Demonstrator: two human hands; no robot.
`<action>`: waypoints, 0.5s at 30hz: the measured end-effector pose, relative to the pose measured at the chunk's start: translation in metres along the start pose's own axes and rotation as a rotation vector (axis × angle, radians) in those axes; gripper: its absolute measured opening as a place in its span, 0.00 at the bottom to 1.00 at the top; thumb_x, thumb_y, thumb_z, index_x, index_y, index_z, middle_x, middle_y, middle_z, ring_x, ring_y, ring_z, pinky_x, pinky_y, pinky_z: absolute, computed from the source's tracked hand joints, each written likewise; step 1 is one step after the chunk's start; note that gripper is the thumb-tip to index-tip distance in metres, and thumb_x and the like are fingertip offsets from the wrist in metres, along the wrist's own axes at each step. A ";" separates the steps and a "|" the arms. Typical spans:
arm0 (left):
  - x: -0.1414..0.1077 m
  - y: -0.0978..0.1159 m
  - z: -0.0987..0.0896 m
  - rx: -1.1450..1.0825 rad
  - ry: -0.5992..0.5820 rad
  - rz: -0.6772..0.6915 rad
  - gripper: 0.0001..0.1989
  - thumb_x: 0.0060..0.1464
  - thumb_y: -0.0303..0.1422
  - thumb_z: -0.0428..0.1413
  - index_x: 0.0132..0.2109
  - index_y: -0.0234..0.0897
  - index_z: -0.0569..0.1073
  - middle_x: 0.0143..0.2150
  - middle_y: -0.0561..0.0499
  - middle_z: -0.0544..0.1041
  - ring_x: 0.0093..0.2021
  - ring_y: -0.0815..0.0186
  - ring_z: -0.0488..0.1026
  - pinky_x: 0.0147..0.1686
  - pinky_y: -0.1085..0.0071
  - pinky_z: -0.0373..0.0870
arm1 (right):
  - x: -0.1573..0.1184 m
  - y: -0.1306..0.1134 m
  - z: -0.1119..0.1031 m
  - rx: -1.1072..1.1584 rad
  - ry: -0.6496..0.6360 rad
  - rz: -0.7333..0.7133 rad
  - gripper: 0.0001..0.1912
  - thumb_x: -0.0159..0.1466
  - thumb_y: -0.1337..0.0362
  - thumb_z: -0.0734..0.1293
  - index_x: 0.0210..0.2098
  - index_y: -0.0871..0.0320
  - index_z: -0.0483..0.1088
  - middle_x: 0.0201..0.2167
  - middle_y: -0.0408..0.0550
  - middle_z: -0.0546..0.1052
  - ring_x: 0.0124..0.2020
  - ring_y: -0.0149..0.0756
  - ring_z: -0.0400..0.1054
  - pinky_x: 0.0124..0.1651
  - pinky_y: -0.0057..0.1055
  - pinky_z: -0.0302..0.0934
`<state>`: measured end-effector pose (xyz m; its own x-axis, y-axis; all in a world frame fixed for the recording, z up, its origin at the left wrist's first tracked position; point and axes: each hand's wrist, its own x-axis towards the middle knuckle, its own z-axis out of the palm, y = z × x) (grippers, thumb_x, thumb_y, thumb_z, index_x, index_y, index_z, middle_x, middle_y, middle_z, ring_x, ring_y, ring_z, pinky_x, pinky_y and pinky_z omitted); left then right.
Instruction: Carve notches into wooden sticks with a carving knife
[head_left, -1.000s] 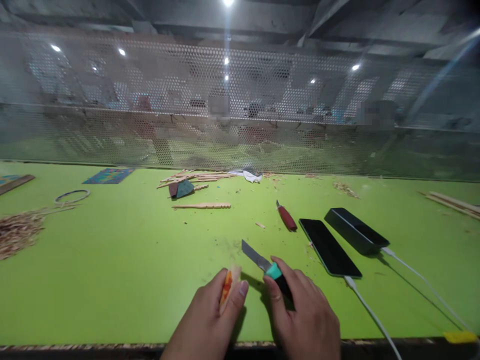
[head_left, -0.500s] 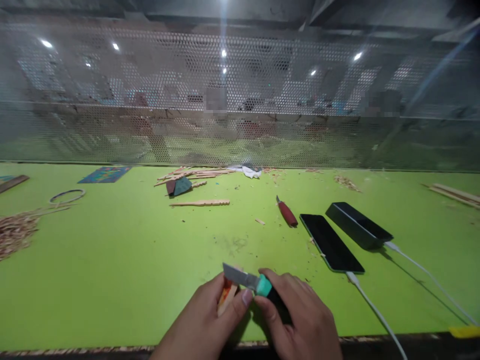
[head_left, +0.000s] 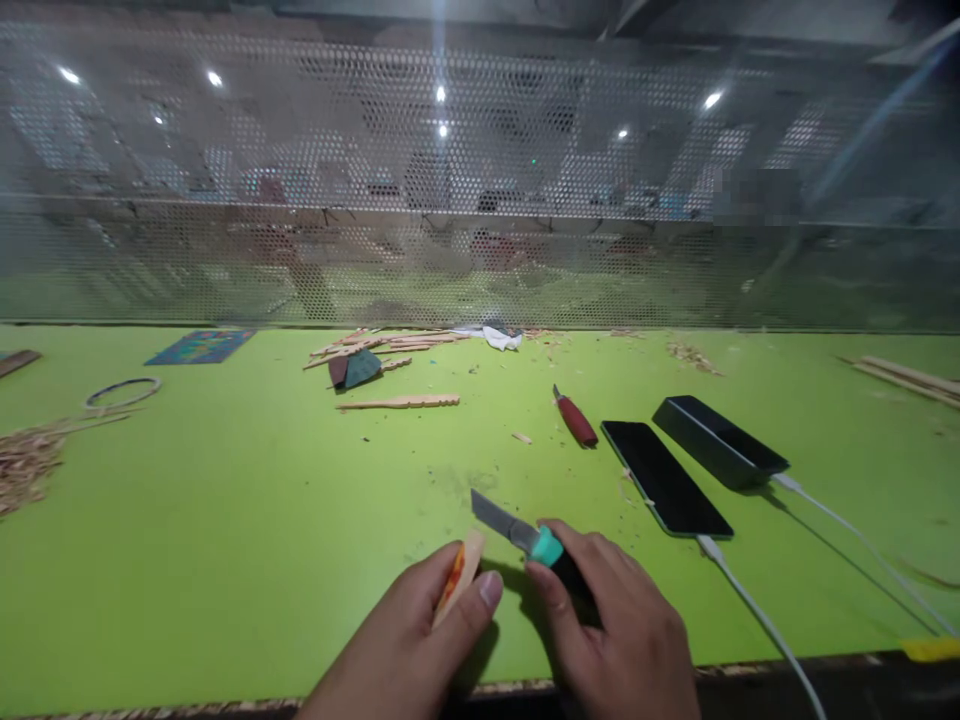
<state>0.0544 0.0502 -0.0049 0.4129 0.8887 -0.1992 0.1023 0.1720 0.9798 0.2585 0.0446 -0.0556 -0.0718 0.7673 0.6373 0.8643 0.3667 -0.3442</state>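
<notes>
My left hand (head_left: 420,620) is closed on a small piece of wood (head_left: 469,560) with an orange-red patch on its side; the lower part is hidden in my fingers. In my right hand (head_left: 615,620) is a utility knife (head_left: 546,547) with a black and teal handle. Its broad blade points up and left, apart from the wood and just above and right of its tip. Beyond the hands lie a carved wooden stick (head_left: 405,402) and a small carving knife (head_left: 576,420) with a red handle.
A phone (head_left: 664,480) and a black box-shaped device (head_left: 716,440), both cabled, lie on the right. Wood shavings (head_left: 26,465) pile at left. Thin sticks (head_left: 397,343) and sandpaper pieces (head_left: 360,368) lie before a perforated metal screen (head_left: 480,180). A ring (head_left: 124,392) lies left.
The utility knife has moved up and right, off the wood, with my right hand. More of the wood's tip now shows above my left fingers. The view has shifted slightly.
</notes>
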 end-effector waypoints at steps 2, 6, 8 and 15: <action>0.000 0.004 0.001 -0.019 0.035 -0.008 0.25 0.65 0.52 0.57 0.57 0.40 0.77 0.54 0.45 0.79 0.55 0.52 0.72 0.60 0.60 0.65 | -0.002 0.004 -0.001 0.024 -0.043 -0.051 0.16 0.75 0.52 0.65 0.55 0.54 0.71 0.37 0.48 0.80 0.36 0.42 0.75 0.38 0.35 0.65; 0.001 0.009 0.001 -0.026 0.016 -0.007 0.25 0.63 0.51 0.59 0.56 0.38 0.78 0.54 0.45 0.80 0.54 0.51 0.73 0.58 0.60 0.67 | -0.003 0.006 -0.002 0.041 -0.046 -0.075 0.16 0.75 0.53 0.65 0.57 0.54 0.70 0.39 0.48 0.81 0.36 0.42 0.76 0.38 0.35 0.66; 0.001 0.009 0.001 -0.024 0.015 -0.019 0.24 0.64 0.50 0.58 0.56 0.38 0.77 0.52 0.45 0.81 0.53 0.51 0.74 0.57 0.60 0.67 | -0.004 0.006 -0.003 0.031 -0.035 -0.057 0.17 0.74 0.53 0.65 0.57 0.54 0.71 0.39 0.49 0.81 0.37 0.43 0.76 0.38 0.35 0.66; 0.005 0.000 0.003 0.051 0.038 0.012 0.18 0.64 0.49 0.58 0.47 0.38 0.77 0.46 0.48 0.81 0.50 0.55 0.75 0.53 0.64 0.68 | -0.002 0.004 -0.007 0.103 -0.157 -0.166 0.19 0.75 0.53 0.64 0.60 0.56 0.70 0.35 0.47 0.80 0.33 0.41 0.74 0.35 0.34 0.65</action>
<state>0.0586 0.0532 -0.0056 0.3799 0.9062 -0.1858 0.1444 0.1403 0.9795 0.2659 0.0409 -0.0529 -0.2924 0.7615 0.5785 0.7796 0.5402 -0.3170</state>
